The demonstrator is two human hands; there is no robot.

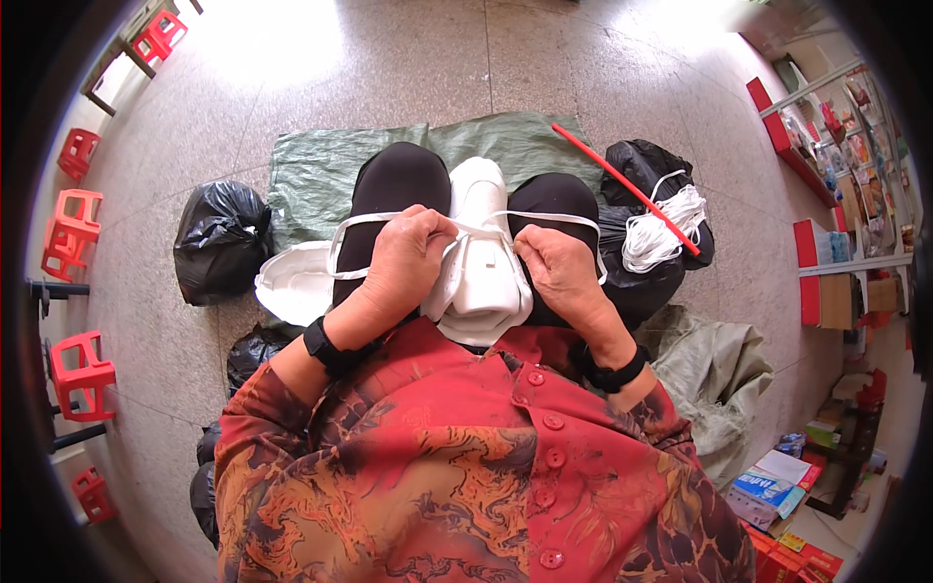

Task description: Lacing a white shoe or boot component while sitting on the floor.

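Note:
A white shoe [478, 272] rests between my black-clad knees, toe pointing away, its tongue facing up. White shoelace [364, 219] runs through its upper part and loops out over both knees. My left hand [408, 255] pinches the lace on the shoe's left side. On the other side my right hand [562, 272] is closed in a pinch on the lace too; its fingertips partly hide the grip. A second white shoe [294, 282] lies beside my left knee, partly covered by it.
A bundle of white laces [661, 233] lies on black plastic bags [646, 165] at the right, crossed by a red stick [627, 189]. Another black bag [222, 243] stands at left. Green woven sheeting [311, 175] covers floor ahead. Red stools [83, 374] line the left; shelves [855, 262] the right.

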